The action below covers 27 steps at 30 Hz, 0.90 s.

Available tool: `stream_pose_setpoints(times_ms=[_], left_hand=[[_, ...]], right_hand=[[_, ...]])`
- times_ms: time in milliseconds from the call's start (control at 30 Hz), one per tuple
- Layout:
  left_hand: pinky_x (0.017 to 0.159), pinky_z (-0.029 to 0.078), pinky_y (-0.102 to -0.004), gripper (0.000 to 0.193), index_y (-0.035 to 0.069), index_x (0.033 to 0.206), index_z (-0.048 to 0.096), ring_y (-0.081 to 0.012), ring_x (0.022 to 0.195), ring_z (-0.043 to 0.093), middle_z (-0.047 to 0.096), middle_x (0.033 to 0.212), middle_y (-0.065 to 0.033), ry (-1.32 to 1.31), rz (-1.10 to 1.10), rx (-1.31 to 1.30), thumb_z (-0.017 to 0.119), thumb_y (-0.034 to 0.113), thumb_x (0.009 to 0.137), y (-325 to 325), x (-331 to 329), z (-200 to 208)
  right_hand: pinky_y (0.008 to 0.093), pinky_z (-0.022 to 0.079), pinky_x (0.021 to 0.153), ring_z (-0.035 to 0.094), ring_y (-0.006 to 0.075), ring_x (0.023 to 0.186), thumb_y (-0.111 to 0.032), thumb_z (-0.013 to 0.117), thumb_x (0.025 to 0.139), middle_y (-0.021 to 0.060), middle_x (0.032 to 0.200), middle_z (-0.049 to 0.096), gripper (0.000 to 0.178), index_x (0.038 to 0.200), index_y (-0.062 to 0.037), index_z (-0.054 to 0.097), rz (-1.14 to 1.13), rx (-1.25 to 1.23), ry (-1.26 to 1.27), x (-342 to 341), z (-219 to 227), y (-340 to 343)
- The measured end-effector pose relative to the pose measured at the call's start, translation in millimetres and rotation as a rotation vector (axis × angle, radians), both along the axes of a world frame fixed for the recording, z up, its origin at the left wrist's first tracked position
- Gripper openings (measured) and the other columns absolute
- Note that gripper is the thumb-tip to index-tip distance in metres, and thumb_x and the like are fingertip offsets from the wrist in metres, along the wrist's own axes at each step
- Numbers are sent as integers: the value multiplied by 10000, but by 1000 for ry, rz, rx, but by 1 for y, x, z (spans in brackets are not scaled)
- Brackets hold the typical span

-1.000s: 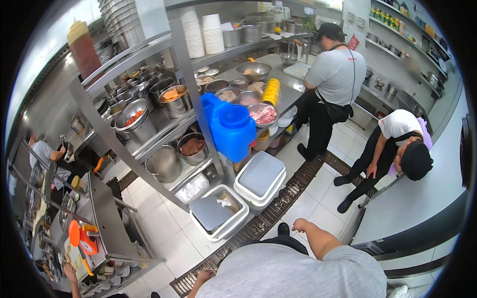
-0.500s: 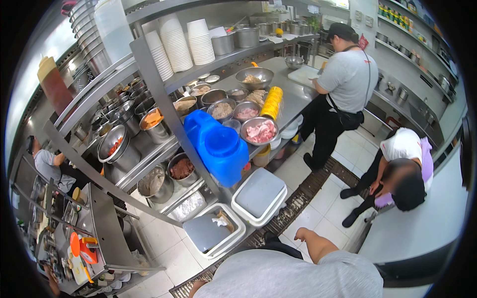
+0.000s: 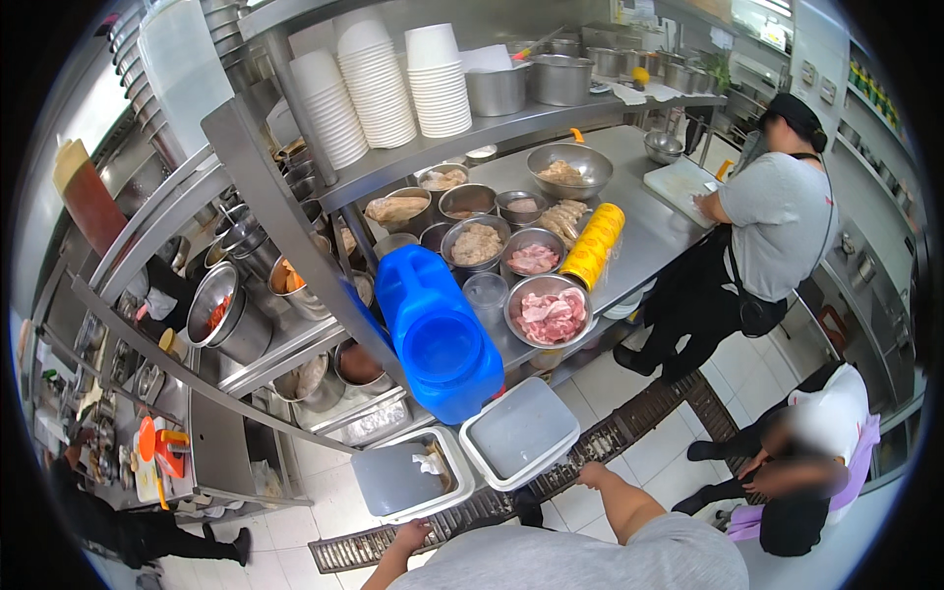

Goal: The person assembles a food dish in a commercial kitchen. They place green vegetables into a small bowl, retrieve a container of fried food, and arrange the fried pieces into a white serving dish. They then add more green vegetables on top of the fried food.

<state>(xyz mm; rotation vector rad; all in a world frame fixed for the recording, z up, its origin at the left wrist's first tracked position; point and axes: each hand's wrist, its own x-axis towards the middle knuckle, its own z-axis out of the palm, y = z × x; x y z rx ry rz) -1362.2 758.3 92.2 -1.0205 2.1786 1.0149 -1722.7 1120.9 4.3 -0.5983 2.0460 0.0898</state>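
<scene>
Both hands, left (image 3: 411, 536) and right (image 3: 591, 475), hang empty, fingers loose, near upright lidded bins (image 3: 519, 431).

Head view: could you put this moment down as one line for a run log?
left hand empty, over floor grate | right hand empty, beside lidded white bin | blue jug on steel counter

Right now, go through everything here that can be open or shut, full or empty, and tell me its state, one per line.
Left hand: open, empty, near the floor grate.
Right hand: holds nothing, beside the lidded bin.
Lidded bin: shut, on the floor.
Second bin: lid slid partly aside, contents showing.
Blue jug: capped, lying on the counter edge.
Bowl of raw meat: filled, uncovered.
Paper bowls: stacked upside down on the shelf.
</scene>
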Motion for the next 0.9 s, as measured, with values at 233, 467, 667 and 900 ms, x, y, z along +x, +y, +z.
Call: stream_pose_setpoints(times_ms=[233,467,667,900], left_hand=[[900,462,-403,441,102,1076,658,-333,1032,595,630,1096,-176,-54,-452,-51,554,432,803,-7,39,-105],[892,463,-407,398,116,1035,676,-326,1024,600,636,1087,-164,-191,-173,-20,552,413,802,-13,72,-74],[842,477,-397,409,64,1050,659,-330,959,619,652,1042,-166,157,-476,-49,560,386,817,-51,103,-66],[681,491,-344,368,8,1080,636,-219,758,635,677,864,-141,71,267,106,633,238,793,-94,180,-60]], right_hand=[[370,542,520,665,210,674,-302,655,778,109,793,662,332,981,-40,637,134,-97,-229,1,-77,26],[370,548,577,667,236,814,-322,652,797,108,1030,631,400,1062,-24,620,-246,109,-289,37,-23,33],[378,522,499,629,225,518,-279,599,826,106,690,663,253,845,-37,670,-141,-266,149,55,5,5],[422,512,699,646,294,722,-347,620,732,160,764,656,343,874,-43,688,-85,-208,149,183,50,-15]])
